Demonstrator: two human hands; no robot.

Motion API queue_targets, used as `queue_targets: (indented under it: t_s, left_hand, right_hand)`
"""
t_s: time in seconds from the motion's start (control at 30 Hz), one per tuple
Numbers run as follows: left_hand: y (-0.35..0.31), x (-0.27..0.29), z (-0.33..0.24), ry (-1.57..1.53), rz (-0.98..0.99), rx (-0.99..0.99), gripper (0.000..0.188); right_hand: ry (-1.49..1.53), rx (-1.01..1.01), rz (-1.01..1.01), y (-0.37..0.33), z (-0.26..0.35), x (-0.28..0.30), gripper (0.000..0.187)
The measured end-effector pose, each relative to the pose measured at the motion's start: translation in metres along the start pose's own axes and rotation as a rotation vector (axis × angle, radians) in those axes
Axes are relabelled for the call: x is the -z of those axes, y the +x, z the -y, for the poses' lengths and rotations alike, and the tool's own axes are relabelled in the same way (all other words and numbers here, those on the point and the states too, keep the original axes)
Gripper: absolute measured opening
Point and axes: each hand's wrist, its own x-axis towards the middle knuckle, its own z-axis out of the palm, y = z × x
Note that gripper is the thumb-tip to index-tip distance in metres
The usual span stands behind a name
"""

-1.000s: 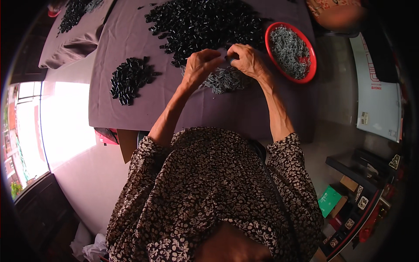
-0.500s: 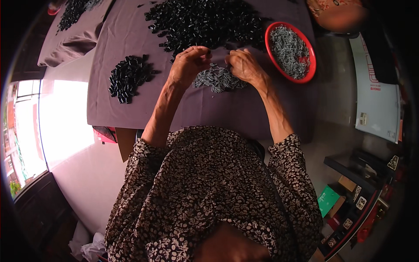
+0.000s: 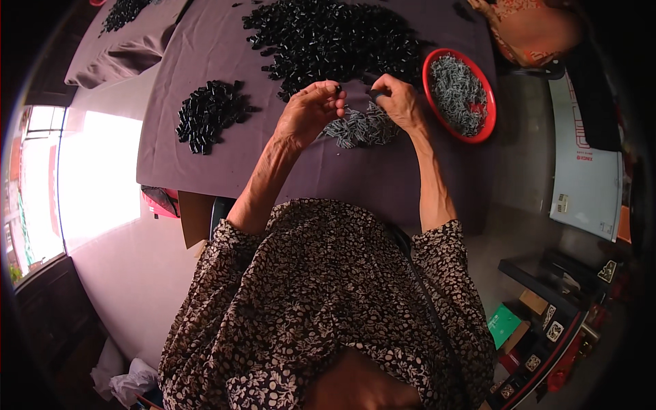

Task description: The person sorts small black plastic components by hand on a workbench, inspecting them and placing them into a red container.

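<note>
My left hand (image 3: 309,115) is pinched over the table, with a small black piece (image 3: 338,89) at its fingertips. Close by on the right, my right hand (image 3: 402,104) also pinches a small black piece (image 3: 376,94) between thumb and finger. The hands are a short way apart. Under and between them lies a heap of small grey screw-like pieces (image 3: 361,130). Beyond the hands spreads a large pile of short, glossy black pieces (image 3: 335,42). A smaller pile of similar black pieces (image 3: 210,117) sits to the left. Their exact kind is too small to tell.
A red bowl (image 3: 490,124) full of grey screw-like pieces stands at the right on the cloth-covered table (image 3: 225,167). Beside the table's far right corner is another person's orange patterned clothing (image 3: 519,14). A second covered table (image 3: 109,55) with black pieces is at the far left.
My right hand has turned, and a black piece now shows in its pinch. My left hand's fingers have turned so its black piece shows more. The whole view has shifted slightly.
</note>
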Motion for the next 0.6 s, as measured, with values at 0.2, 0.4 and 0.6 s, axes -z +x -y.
queue_targets:
  t_s: [0.2,0.4,0.6]
  left_hand:
    - [0.001,-0.014,0.006,0.050,0.037,-0.002,0.016]
    - [-0.003,-0.027,0.008,0.059,0.062,-0.037,0.016]
    - [-0.010,-0.035,0.006,0.172,0.095,-0.088,0.015]
  right_hand:
    - [0.578,-0.007,0.025,-0.011,0.013,0.007,0.016]
    - [0.529,0.120,0.050,-0.021,0.059,0.019,0.029]
    - [0.480,0.122,0.024,-0.022,0.058,0.014,0.025]
